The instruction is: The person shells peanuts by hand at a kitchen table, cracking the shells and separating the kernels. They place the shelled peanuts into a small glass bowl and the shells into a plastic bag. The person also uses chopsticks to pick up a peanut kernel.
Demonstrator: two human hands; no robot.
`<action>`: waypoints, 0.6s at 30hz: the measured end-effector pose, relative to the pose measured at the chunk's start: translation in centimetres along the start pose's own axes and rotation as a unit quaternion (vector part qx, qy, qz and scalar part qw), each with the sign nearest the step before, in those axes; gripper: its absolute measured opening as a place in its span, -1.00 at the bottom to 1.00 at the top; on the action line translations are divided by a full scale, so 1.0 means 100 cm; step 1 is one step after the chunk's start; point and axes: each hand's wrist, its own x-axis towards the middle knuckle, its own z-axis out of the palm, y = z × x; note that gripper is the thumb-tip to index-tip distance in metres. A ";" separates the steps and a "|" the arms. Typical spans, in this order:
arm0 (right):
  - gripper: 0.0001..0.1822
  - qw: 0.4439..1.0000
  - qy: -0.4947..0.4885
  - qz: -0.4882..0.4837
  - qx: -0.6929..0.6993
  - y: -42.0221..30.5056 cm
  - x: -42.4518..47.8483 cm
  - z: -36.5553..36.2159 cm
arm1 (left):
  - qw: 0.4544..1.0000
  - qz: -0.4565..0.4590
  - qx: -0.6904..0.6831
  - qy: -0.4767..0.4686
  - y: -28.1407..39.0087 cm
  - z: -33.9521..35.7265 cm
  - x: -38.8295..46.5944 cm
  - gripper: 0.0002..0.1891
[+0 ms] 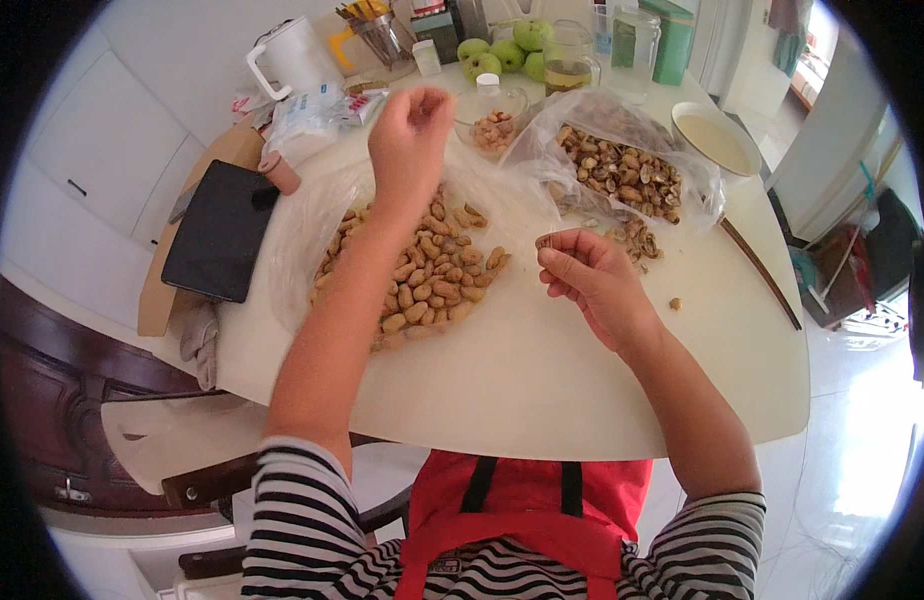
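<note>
My left hand (413, 124) is raised beside a clear glass bowl (516, 101) that holds shelled peanuts (495, 130). Its fingers are curled and blurred, and what they hold cannot be seen. Under my left forearm, unshelled peanuts (432, 289) lie on a spread clear plastic bag (289, 255). My right hand (593, 281) is over the table, thumb and forefinger pinching a small brown piece of peanut shell (546, 243). Behind it a second plastic bag (533, 154) holds many empty shells (627, 174), and loose shell pieces (640, 241) lie at its near edge.
A single nut (676, 304) and a thin brown stick (762, 274) lie right on the white table (582, 405). At left are a black tablet (222, 232) and a small pink roll (280, 172). Green fruits (508, 55), a glass pitcher (571, 64), a white kettle (293, 60) and a bowl of liquid (717, 139) stand behind.
</note>
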 end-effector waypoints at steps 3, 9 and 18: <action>-0.76 1.000 -0.001 -0.006 -0.010 0.001 0.000 -0.005 | 0.997 0.012 0.062 -0.048 -0.025 0.006 0.037 -0.71; -0.77 0.997 0.046 -0.058 0.000 0.000 0.004 -0.017 | 0.986 -0.068 -0.052 -0.140 0.029 0.025 -0.033 -0.61; -0.82 0.994 0.045 -0.086 -0.044 -0.004 -0.001 -0.010 | 0.969 -0.031 -0.048 -0.240 0.040 0.031 -0.103 -0.76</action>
